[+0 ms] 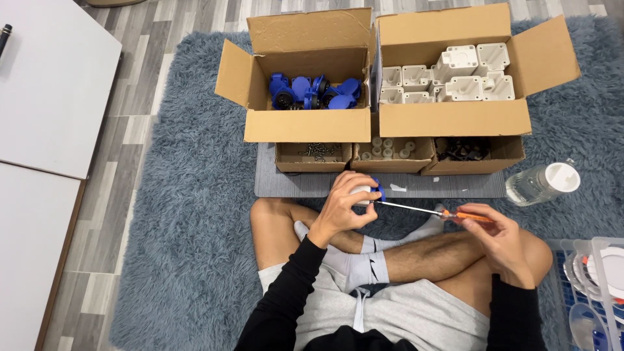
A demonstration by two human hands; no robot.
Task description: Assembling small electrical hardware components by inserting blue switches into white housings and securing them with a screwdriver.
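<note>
Left hand (342, 207) is closed around a small white part with a blue cap (368, 193), held above the crossed legs, just in front of a grey mat (273, 179). Against that part the metal tip of a screwdriver (416, 209) is pressed; its shaft runs to the right, and its orange handle is gripped by the right hand (500, 242), whose fingers are curled shut on it.

Behind the hands, on the mat, three low cardboard trays are lined up: the left tray (312, 158) holds small metal screws, the middle tray (392, 156) holds small pale round pieces, and the right tray (473, 156) holds dark small parts that cannot be told apart. Behind the trays two larger open cardboard boxes are set side by side, touching: the left box (305, 123) is filled with blue plastic parts (313, 92), the right box (455, 117) with white plastic housings (455, 78).

A clear bottle with a white cap (543, 183) is lying on its side on the shaggy blue-grey rug (188, 214), to the right of the mat. A plastic basket (588, 286) with white and blue items is seen at the right edge, and a white worktop (45, 84) at the left.
</note>
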